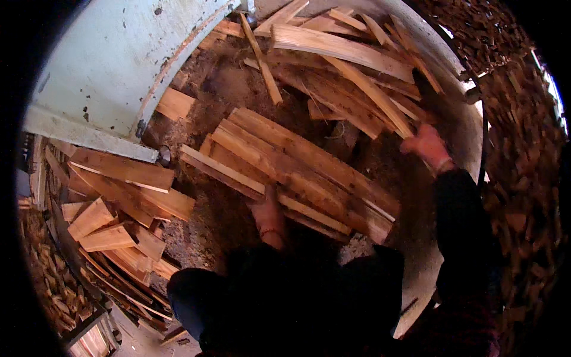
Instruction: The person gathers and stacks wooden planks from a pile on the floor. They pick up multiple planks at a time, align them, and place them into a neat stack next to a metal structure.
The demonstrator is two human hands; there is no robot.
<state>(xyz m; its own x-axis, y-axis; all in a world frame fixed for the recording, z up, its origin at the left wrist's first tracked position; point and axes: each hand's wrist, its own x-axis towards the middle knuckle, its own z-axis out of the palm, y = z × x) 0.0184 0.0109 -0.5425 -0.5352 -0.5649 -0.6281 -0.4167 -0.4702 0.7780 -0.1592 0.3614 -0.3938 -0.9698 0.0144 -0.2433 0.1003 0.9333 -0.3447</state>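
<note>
A stack of rough wooden boards [279, 163] lies slanted in front of me, over the dirt-covered ground. My left hand [266, 215] is closed on the near edge of this stack, its thumb side against a narrow strip; the fingers beneath are hidden. Farther right, my right hand [427, 147] is closed at the near end of a long, thin wooden strip [372, 95]. That strip slopes up and away to the left, across a loose heap of planks [333, 98]. A wide pale board [339, 47] rests on the heap's far side.
At the upper left stands a pale blue-green metal machine body [113, 65] with chipped paint. Below it, short wood offcuts [110, 229] are piled. A large wall of stacked wood [520, 178] rises along the right. Sawdust and bark [232, 83] cover the ground between.
</note>
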